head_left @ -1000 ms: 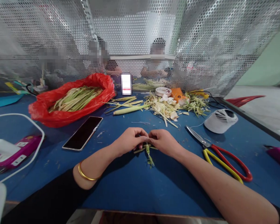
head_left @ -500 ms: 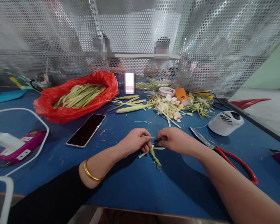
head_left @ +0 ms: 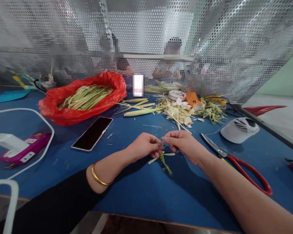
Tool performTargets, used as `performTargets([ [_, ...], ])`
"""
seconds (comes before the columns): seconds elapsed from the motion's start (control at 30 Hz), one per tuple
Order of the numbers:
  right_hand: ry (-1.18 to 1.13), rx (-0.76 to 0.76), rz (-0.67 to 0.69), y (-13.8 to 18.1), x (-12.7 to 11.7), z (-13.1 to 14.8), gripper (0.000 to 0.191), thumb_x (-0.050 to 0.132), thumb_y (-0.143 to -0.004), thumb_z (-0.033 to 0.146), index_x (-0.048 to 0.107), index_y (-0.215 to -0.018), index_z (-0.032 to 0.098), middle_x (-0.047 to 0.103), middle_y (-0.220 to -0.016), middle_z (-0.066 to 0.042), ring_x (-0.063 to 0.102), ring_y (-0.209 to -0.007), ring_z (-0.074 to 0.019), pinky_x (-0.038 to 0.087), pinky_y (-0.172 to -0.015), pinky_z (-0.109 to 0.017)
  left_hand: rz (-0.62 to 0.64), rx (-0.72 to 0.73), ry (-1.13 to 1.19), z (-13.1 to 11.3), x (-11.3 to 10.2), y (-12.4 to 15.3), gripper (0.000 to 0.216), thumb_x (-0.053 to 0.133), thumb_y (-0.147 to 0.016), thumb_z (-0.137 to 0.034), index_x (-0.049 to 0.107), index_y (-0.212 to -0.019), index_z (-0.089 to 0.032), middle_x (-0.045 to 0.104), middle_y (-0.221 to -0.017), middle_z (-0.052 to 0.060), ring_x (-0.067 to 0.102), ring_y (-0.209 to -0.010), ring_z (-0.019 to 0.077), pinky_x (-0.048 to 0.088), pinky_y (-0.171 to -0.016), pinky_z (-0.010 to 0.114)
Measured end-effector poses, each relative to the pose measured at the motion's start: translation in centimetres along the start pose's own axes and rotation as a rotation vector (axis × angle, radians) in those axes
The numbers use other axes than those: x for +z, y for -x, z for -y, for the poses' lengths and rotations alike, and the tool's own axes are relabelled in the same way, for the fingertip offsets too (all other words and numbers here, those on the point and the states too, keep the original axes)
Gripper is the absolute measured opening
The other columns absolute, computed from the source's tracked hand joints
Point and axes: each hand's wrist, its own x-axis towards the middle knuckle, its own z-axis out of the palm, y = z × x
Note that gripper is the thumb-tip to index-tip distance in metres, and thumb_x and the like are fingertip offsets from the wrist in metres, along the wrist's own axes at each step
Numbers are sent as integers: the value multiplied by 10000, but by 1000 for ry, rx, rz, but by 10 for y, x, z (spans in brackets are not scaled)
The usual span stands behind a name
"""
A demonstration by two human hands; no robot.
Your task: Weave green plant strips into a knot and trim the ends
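A small braided piece of green leaf strips [head_left: 162, 159], with short ends sticking out sideways and a tail toward me, hangs under the fingertips of my left hand [head_left: 147, 146]. That hand is closed in a pinch on the piece's upper end. My right hand [head_left: 182, 141] is closed too, thumb against forefinger, right beside the left fingertips. Something thin and pale, perhaps thread or wire, shows faintly between the two hands; I cannot make it out clearly. Red-handled scissors [head_left: 249, 167] lie to the right, partly behind my right forearm.
A red plastic bag [head_left: 63, 120] of leaf strips and a phone [head_left: 92, 134] lie left. Leaf scraps [head_left: 175, 113] are heaped ahead, near an upright lit phone [head_left: 138, 85]. A white cone [head_left: 239, 130] stands right, a purple power strip [head_left: 39, 144] left. Two people sit behind a perforated screen [head_left: 146, 29].
My right hand has turned, its thumb and forefinger now raised and closer to the left fingertips. The left hand keeps its pinch on the braided piece. The whole view has shifted slightly.
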Motion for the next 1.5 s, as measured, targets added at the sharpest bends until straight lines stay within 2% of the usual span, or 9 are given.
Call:
performTargets([
  [0.17, -249, 47, 13, -3, 4, -5, 270, 735, -651, 375, 601, -579, 152, 502, -465, 45, 417, -438, -61, 275, -440, -210, 91, -6, 21, -1, -4, 0, 83, 586, -738, -91, 666, -726, -111, 651, -637, 1, 587, -521, 73, 495, -576, 206],
  [0.27, -371, 65, 43, -4, 3, -4, 229, 735, -656, 312, 690, -809, 147, 657, -695, -18, 535, -540, -79, 377, -510, -209, 82, -5, 36, 0, -3, 0, 36, 637, -725, -135, 663, -738, -114, 654, -644, 3, 585, -519, 78, 497, -582, 220],
  [0.37, -288, -50, -58, -6, -2, -4, 307, 687, -702, 316, 676, -980, 187, 691, -913, -46, 596, -632, -109, 431, -581, -241, 23, -13, 35, 0, -2, 0, 95, 661, -747, -202, 638, -703, -121, 649, -624, 8, 586, -513, 85, 492, -563, 222],
  [0.43, -18, -159, -117, -8, -8, -4, 250, 656, -727, 340, 688, -920, 184, 677, -788, -22, 573, -599, -117, 416, -572, -249, 3, -26, 41, -1, -1, 0, 116, 657, -764, -218, 625, -703, -125, 649, -622, 10, 586, -509, 83, 486, -548, 215],
  [0.5, 278, -202, -63, -8, -13, -5, 210, 647, -735, 370, 702, -796, 176, 628, -644, 4, 520, -551, -115, 377, -536, -245, -1, -33, 57, -2, -1, 1, 101, 654, -771, -206, 617, -720, -128, 647, -619, 6, 578, -501, 76, 481, -537, 205],
  [0.63, 519, -113, 53, -6, -14, -6, 235, 689, -686, 419, 711, -706, 186, 582, -560, 29, 421, -496, -97, 292, -466, -232, -1, -33, 63, -3, -2, 0, 41, 625, -777, -152, 607, -748, -130, 615, -561, -11, 567, -489, 75, 481, -533, 198],
  [0.9, 352, 16, 36, -6, -6, -9, 180, 662, -660, 335, 664, -619, 160, 494, -440, 44, 437, -465, -97, 295, -464, -225, -10, -13, 54, -3, -2, 1, 104, 602, -798, -184, 622, -718, -120, 637, -619, 19, 575, -523, 79, 482, -544, 203],
  [1.23, 286, -46, -30, -5, -12, -3, 144, 626, -678, 306, 623, -627, 172, 495, -500, 51, 440, -497, -91, 318, -484, -219, -31, -40, 59, -6, -3, 2, 141, 633, -790, -213, 614, -686, -120, 643, -623, 16, 570, -514, 80, 475, -511, 199],
  [1.5, 459, -150, -39, -6, -8, -8, 175, 688, -682, 353, 633, -699, 187, 574, -570, 26, 452, -520, -108, 311, -467, -223, -31, -31, 77, -4, -3, 1, 138, 605, -805, -199, 623, -691, -123, 642, -611, 16, 566, -504, 77, 472, -500, 195],
])
